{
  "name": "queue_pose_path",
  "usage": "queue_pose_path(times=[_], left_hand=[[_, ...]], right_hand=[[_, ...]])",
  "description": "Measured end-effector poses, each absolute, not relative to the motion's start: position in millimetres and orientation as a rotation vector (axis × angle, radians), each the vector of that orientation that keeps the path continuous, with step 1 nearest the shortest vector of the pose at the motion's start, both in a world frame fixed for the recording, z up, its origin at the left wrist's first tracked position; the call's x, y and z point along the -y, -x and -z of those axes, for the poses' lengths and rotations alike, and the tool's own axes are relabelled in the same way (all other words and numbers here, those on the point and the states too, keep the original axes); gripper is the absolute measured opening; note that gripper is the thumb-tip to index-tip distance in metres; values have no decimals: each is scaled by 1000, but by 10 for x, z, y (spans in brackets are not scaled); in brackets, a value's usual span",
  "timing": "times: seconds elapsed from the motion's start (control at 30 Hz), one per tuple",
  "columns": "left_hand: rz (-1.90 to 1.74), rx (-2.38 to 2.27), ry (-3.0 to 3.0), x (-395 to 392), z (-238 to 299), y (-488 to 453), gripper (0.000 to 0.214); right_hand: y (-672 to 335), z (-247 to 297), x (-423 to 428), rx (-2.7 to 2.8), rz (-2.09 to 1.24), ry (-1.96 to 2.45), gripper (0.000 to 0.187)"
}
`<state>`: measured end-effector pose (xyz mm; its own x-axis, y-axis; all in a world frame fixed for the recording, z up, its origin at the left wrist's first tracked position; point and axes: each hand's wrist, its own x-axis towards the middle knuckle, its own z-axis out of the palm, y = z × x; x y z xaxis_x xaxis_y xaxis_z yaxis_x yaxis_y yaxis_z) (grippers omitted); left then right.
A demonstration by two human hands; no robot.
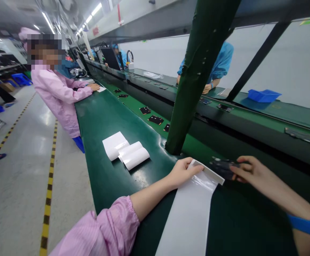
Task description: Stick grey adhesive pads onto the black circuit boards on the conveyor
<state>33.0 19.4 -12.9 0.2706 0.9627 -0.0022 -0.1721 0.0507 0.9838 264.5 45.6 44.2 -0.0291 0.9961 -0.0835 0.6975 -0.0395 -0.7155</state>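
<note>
One long white strip (188, 213), glossy near left hand (183, 171).

Curled white sheets (125, 151); blue tray (263, 95); green post (192, 81).

A single head-worn camera looked forward and down, sitting close above the left hand (184, 172) and right hand (251, 171). It was tilted and faced along the green workbench (109, 117), which receded beyond the left hand.

3 curled white sheets (125, 151), 1 long white strip (189, 213), 1 dark part (221, 168), 1 blue tray (263, 95), 1 pink-coated person (60, 94).
</note>
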Motion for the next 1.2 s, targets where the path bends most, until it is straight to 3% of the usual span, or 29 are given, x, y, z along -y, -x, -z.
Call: queue_pose_path(times=[0.17, 0.23, 0.33, 0.53, 0.87, 1.2], left_hand=[[-1087, -846, -1043, -187, 72, -335, 44], [-1113, -837, -1033, -184, 59, -332, 44], [-1184, -848, -1025, -184, 53, -321, 41], [-1299, -915, -962, -215, 75, -291, 44], [-1312, -876, -1127, -196, 43, -289, 31], [-1321, -978, -1196, -165, 35, -281, 24]], right_hand=[[-2737, -604, -362, 1728, -500, 2179, 22], [-2594, -561, -343, 1721, -577, 2211, 20], [-2326, -507, -298, 1865, -881, 1941, 30], [-2082, -502, -213, 1847, -1139, 1371, 46], [-2008, -394, -207, 1828, -1072, 1274, 33], [-2046, -478, -198, 1940, -911, 1372, 32]])
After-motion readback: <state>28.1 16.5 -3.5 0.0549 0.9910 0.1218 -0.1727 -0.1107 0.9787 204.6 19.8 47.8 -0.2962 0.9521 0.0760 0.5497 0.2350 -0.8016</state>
